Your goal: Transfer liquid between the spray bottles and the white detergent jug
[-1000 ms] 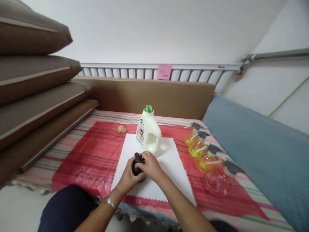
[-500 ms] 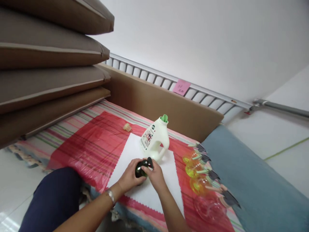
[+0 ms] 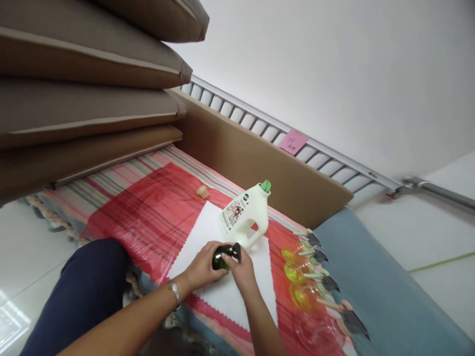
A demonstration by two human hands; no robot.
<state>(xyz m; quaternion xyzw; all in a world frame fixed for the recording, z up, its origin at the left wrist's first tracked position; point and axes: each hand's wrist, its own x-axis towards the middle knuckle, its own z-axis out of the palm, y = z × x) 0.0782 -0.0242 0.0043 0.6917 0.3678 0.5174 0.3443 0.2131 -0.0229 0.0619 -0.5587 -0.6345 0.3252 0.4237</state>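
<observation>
A small dark green spray bottle (image 3: 220, 257) stands on a white cloth (image 3: 218, 291) in front of me. My left hand (image 3: 202, 268) is wrapped round its body from the left. Fingers of my right hand (image 3: 241, 269) are closed on its black spray head (image 3: 234, 251). Just behind stands a white detergent jug (image 3: 245, 216) with a green open spout. The cloth lies on a red plastic sheet (image 3: 148, 212) over a striped bed cover.
Several yellow spray bottles (image 3: 302, 269) and a clear one (image 3: 322, 331) line the right side beside a blue cushion (image 3: 374, 291). A small beige cap (image 3: 202, 191) lies on the red sheet. Brown cushions (image 3: 85, 99) are stacked at left; a brown board (image 3: 260, 163) backs the bed.
The view has tilted and swung to the left. Both hands stay on the dark green bottle, and the right hand's fingers have shifted on the spray head.
</observation>
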